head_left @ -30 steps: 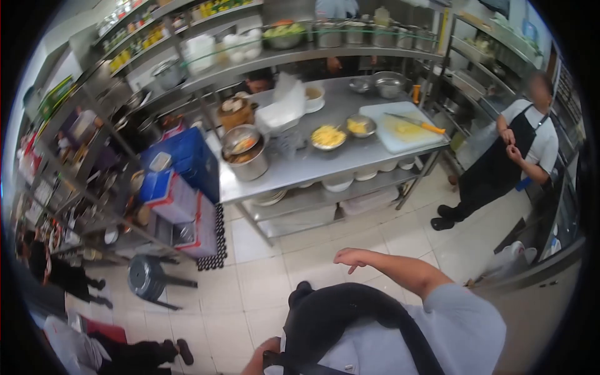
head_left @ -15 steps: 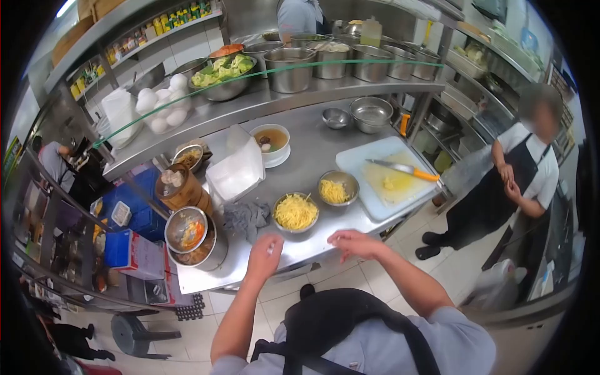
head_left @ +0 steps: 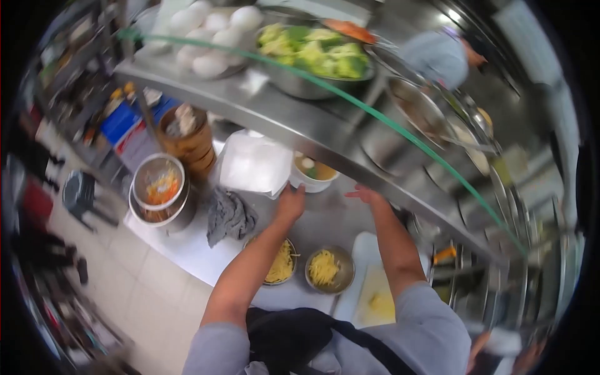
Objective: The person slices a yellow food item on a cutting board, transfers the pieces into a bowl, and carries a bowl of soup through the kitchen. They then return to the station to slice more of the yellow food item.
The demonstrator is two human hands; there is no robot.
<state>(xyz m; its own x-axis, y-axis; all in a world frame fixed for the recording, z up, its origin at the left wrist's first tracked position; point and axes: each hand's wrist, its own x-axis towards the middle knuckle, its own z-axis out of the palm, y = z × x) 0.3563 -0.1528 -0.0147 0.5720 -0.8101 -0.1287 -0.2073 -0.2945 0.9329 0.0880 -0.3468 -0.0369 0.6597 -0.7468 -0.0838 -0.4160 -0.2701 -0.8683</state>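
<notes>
A white bowl of clear soup [head_left: 317,185] with a pale ball and some green in it stands partly beneath the steel shelf. My left hand [head_left: 290,204] reaches to its near left side, half-curled and open, fingertips right at the bowl's edge. Beside it is a white box-like sheet or liner [head_left: 255,164]. To the right of the bowl and apart from it, my right hand [head_left: 367,195] is open, fingers stretched toward it. Below my forearms sit two metal bowls of yellow strips, one bowl [head_left: 330,270] in full view, the other bowl [head_left: 281,262] partly behind my left forearm.
The steel shelf edge [head_left: 294,139] crosses close above my hands, carrying eggs [head_left: 215,37], a bowl of cut greens [head_left: 319,59] and several pots. A grey cloth [head_left: 229,215] and stacked metal pots [head_left: 159,187] lie left. A cutting board [head_left: 369,247] lies at the near right.
Both hands have moved forward from the table's front edge, past the bowls of yellow strips, to either side of the soup bowl. My view has turned and come closer to the shelf.
</notes>
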